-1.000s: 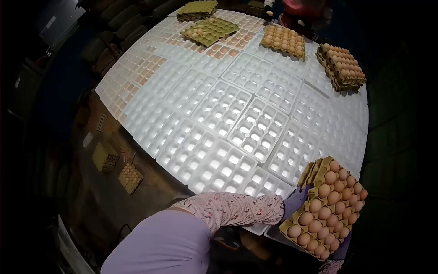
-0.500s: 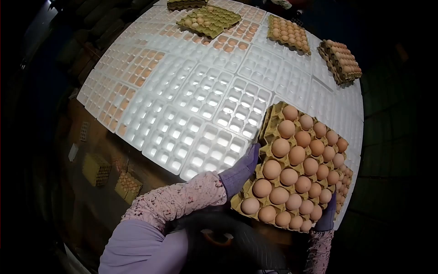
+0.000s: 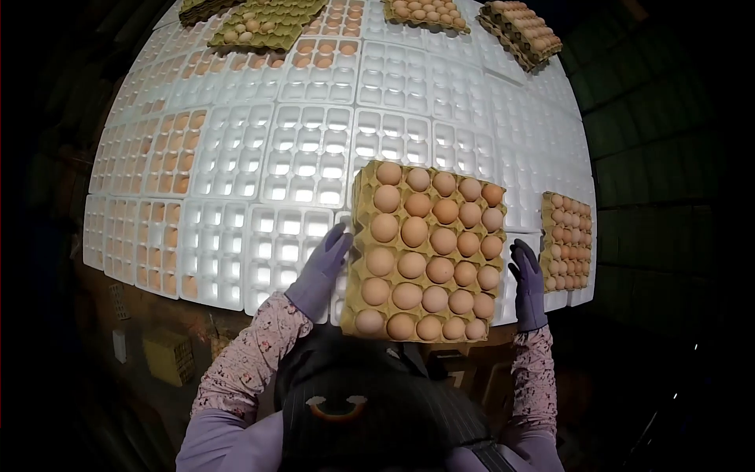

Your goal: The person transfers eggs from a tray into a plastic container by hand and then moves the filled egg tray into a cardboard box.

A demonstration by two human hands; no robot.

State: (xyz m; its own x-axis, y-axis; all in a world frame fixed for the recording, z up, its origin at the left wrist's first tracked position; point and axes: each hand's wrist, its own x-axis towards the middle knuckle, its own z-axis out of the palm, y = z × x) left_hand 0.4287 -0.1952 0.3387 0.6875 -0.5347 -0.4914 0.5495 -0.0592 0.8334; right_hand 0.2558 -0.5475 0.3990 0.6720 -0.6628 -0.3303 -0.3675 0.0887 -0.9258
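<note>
A pulp egg tray (image 3: 353,305) full of brown eggs (image 3: 414,231) rests on the white foam egg trays in front of me, with at least one more pulp tray's edge showing beneath it. My left hand (image 3: 318,271), in a purple glove, is beside its left edge with fingers stretched out; whether the fingertips still touch the cardboard is hard to see. On the other side, my right hand (image 3: 528,282) stands apart from the tray's right edge, its gloved fingers loosely extended and holding nothing.
White foam trays (image 3: 308,165) cover the table, and those at the left hold eggs. Another filled pulp tray (image 3: 545,236) lies to the right. At the far side are a partly filled pulp tray (image 3: 271,31) and stacked egg trays (image 3: 528,51). A box (image 3: 167,358) stands on the floor.
The egg tray has gone from tilted in my hands to lying flat on the table. My right hand has come away from it, and my left hand has loosened. The view has turned.
</note>
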